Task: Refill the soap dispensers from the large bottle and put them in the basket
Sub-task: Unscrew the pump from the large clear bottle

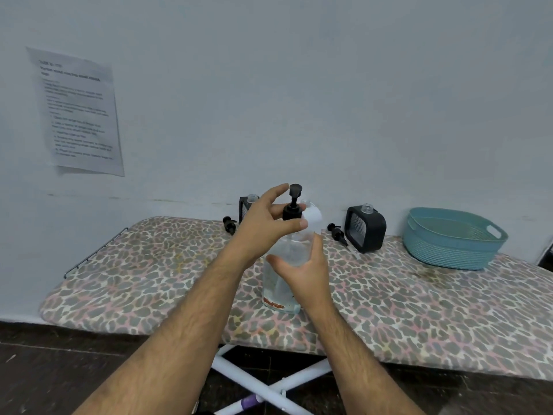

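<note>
A large clear bottle (279,290) of pale liquid stands on the ironing board (143,265). My right hand (305,271) wraps its body. My left hand (266,223) pinches the black pump top (293,205) at the bottle's neck. Behind, two black-cased soap dispensers stand without pumps: one (365,228) to the right, the other (246,205) partly hidden by my left hand. Two loose black pump heads lie on the board, one (229,224) at the left and one (337,232) beside the right dispenser. The teal basket (452,238) sits at the far right.
The board has a leopard-print cover and stands against a pale wall; its white crossed legs (269,384) show below. A printed sheet (77,112) is stuck to the wall at the left. A second clear bottle (312,215) stands behind my hands. Dark floor lies in front.
</note>
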Tool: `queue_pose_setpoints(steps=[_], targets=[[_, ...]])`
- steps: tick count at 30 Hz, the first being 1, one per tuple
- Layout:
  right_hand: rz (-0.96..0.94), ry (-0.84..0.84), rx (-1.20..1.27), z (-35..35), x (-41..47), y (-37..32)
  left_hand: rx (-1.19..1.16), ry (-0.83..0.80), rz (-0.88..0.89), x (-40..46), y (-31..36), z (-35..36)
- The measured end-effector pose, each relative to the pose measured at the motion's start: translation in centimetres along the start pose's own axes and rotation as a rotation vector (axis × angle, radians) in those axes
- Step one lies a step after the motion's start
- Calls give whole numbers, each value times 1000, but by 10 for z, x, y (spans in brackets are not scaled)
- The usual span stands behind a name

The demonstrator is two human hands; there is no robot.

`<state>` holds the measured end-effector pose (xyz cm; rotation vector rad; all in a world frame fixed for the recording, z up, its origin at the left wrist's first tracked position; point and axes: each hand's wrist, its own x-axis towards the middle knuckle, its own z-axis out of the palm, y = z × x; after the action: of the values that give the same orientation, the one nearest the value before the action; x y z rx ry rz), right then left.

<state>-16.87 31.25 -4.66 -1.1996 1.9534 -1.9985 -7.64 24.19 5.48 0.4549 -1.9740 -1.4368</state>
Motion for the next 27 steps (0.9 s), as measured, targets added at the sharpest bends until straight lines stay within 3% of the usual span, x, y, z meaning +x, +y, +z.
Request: queue_pose_setpoints(steps=[27], targets=[[79, -40, 2, -6, -3, 1, -179, 293, 197, 13, 66, -26]])
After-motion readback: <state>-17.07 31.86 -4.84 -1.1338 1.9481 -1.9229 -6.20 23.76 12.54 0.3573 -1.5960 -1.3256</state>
